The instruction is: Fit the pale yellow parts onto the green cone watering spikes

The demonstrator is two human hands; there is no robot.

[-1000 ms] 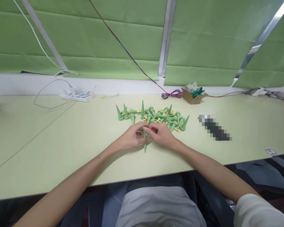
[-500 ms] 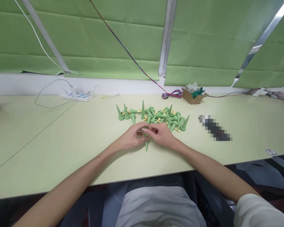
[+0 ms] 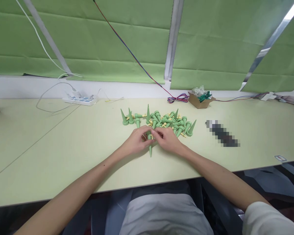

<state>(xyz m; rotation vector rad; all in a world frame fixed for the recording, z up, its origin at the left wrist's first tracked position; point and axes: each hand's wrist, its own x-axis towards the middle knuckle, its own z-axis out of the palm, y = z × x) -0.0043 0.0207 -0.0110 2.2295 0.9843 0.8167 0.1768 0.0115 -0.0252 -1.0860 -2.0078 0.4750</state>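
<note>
Between my hands, point toward me, is a green plant watering spike (image 3: 150, 150). My left hand (image 3: 136, 141) is closed around its upper part, thumb and fingers curled about it. My right hand (image 3: 168, 139) is pinched at the head of the same spike, its fingertips meeting those of the left; whether a small part sits in that pinch is hidden. Just beyond the hands lies a pile of similar green spikes (image 3: 155, 122) with small yellow valves, some spikes standing on their wide ends.
A power strip (image 3: 81, 100) with cables stands at the back left. A small cardboard box (image 3: 199, 103) holding plastic bags and green material is beside coiled red-blue wire (image 3: 177, 98). To the right lies a blurred dark object (image 3: 222, 134). The table's front edge runs close to my body.
The held spike has shifted slightly left, and its head shows a little more between my hands. Both hands stay almost where they were; the pile is unchanged.
</note>
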